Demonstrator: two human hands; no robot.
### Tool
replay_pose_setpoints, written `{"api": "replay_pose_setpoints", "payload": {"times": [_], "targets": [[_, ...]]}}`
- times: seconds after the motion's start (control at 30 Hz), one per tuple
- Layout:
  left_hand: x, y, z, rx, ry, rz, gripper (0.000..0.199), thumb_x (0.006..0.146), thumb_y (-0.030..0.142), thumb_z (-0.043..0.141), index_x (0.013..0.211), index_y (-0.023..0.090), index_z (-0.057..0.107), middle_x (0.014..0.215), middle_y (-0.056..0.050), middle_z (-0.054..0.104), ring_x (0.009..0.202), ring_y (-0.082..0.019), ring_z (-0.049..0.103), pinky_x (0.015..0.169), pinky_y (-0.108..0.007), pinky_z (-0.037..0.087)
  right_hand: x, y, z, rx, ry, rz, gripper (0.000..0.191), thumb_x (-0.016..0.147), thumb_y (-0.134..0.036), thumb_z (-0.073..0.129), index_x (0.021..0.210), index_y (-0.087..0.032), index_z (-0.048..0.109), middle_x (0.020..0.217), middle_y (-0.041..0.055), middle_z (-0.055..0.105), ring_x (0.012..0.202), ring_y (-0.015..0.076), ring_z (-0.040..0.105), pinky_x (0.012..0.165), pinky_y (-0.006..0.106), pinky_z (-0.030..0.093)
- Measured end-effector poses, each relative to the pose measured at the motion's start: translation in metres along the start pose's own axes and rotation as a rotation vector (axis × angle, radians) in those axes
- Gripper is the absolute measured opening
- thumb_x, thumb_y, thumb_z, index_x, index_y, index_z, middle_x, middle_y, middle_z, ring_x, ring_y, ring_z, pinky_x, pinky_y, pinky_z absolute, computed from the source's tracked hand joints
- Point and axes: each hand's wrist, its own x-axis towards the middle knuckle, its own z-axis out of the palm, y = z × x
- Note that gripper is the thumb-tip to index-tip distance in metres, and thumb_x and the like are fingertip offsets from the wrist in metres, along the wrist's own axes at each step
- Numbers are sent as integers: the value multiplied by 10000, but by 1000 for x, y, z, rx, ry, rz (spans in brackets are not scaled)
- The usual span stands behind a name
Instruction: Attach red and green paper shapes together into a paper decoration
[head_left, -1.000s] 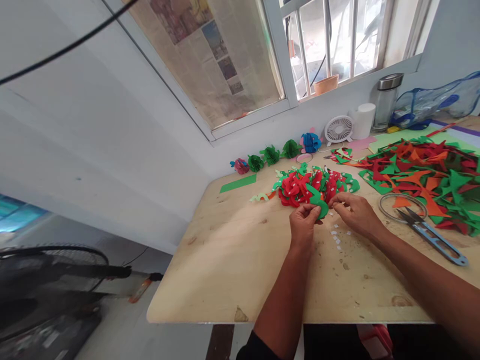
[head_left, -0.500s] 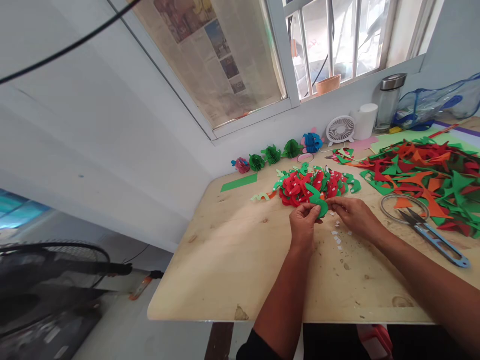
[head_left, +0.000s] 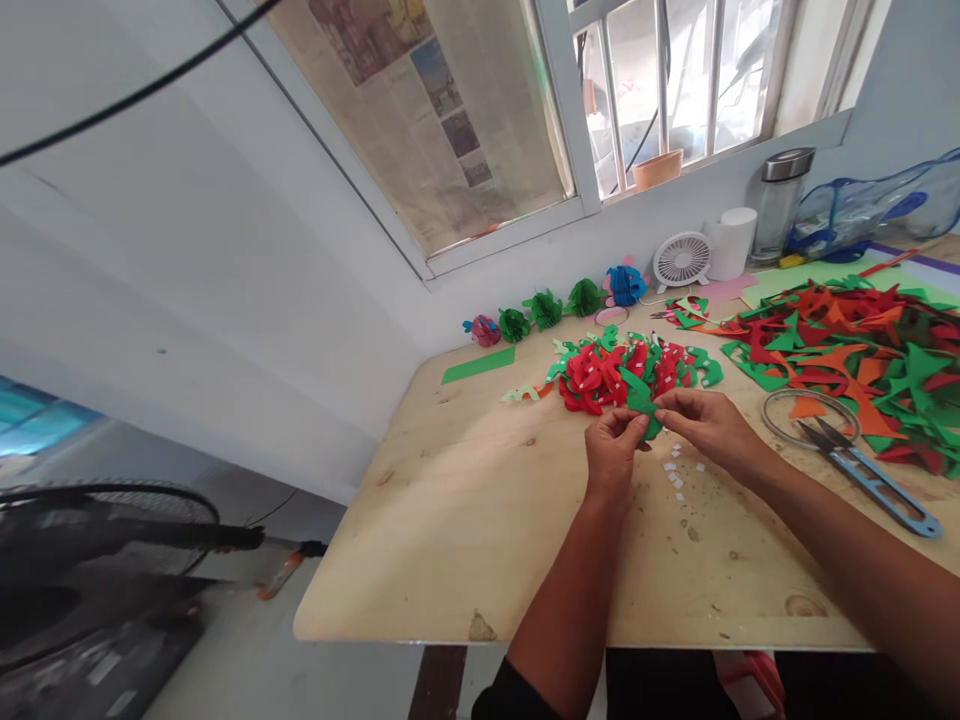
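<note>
Between my two hands, a green cut-out piece (head_left: 640,393), paper or felt by its look, is held up just above the table. My left hand (head_left: 615,445) pinches its lower left edge between thumb and fingers. From the other side, my right hand (head_left: 703,422) has its thumb and fingertips closed on the right edge. Right behind the piece lies a pile of red and green cut-outs (head_left: 589,378), several with small white squares on them. Loose white squares (head_left: 673,470) are scattered on the table below my right hand.
Blue-handled thread snips (head_left: 874,480) and a ring (head_left: 772,420) lie right of my hands. Beyond is a heap of coloured scraps (head_left: 862,350). Along the wall stand green folded ornaments (head_left: 546,309), a small white fan (head_left: 681,260) and a glass bottle (head_left: 776,215). A green strip (head_left: 478,365) lies back left.
The green cut-out has turned a little in my fingers and shifted slightly right. My right fingertips have come onto its edge, and my left hand has moved slightly with it.
</note>
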Motion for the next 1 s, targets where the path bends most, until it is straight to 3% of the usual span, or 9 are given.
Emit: {"api": "replay_pose_setpoints", "payload": {"times": [0.2, 0.63, 0.87, 1.0], "targets": [[-2, 5, 2, -54, 3, 9, 244, 524, 254, 746, 689, 140, 607, 635, -4, 611, 546, -95, 535, 501, -216, 425, 0, 0, 0, 27, -37, -22, 171, 733, -321, 551, 706, -169, 624, 620, 9, 606, 568, 140, 521, 524, 253, 400], [2, -2, -1, -164, -10, -47, 292, 520, 301, 787, 608, 126, 570, 600, 6, 596, 524, -65, 500, 536, -202, 363, -2, 0, 0, -56, -85, -40, 176, 722, -332, 567, 688, -176, 641, 601, -6, 590, 553, 128, 483, 503, 245, 364], [-3, 9, -4, -305, -144, -304, 330, 493, 286, 816, 648, 145, 562, 638, 11, 596, 545, -86, 533, 584, -246, 426, -3, -7, -1, 196, -146, 104, 217, 693, -391, 613, 679, -174, 619, 629, -2, 590, 599, 141, 516, 557, 261, 398], [-4, 11, -5, -327, -209, -324, 339, 513, 299, 817, 700, 151, 575, 675, 13, 607, 576, -95, 558, 602, -258, 448, -5, -11, -2, 325, -157, 148, 229, 665, -404, 658, 691, -179, 624, 641, -6, 592, 621, 140, 527, 595, 267, 409]]}}
